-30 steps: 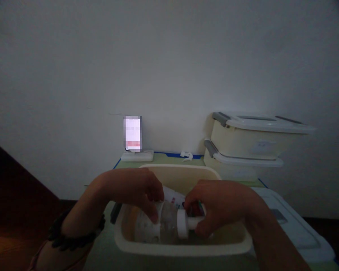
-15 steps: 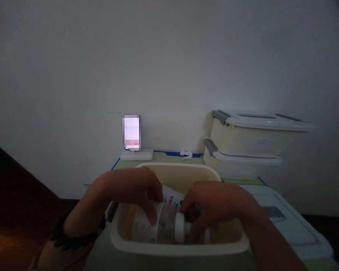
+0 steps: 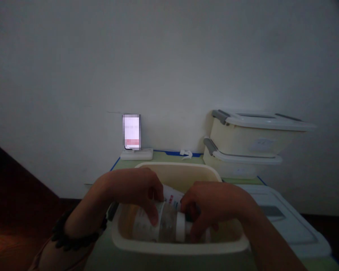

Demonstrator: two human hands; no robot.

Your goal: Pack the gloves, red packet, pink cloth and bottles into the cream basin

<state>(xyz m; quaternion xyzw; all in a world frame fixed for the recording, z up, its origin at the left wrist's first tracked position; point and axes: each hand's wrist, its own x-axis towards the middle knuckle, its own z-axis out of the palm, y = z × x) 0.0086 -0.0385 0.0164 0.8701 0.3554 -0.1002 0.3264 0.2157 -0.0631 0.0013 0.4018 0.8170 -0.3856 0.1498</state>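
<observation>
A clear bottle [image 3: 168, 223] with a white label and a white collar lies on its side inside the cream bin [image 3: 180, 247]. My left hand [image 3: 147, 194] is closed on its labelled body, thumb on the near side. At the collar end, my right hand [image 3: 203, 207] pinches the pale narrower part beyond the white collar. Its fingertips partly hide that part. Behind the bottle, a white printed pack [image 3: 172, 196] leans in the bin. Something dark and something red show dimly beneath my right hand, too hidden to name.
Two lidded storage boxes [image 3: 248, 141] are stacked at the back right. A loose lid [image 3: 288, 218] with a grey handle lies right of the bin. A lit phone [image 3: 132, 131] stands on a white base [image 3: 137, 154]. A small white hooked piece [image 3: 186, 154] lies by the wall.
My right hand has moved slightly left and lower around the collar end, covering more of it. The bottle sits a little lower in the bin. My left hand keeps its hold.
</observation>
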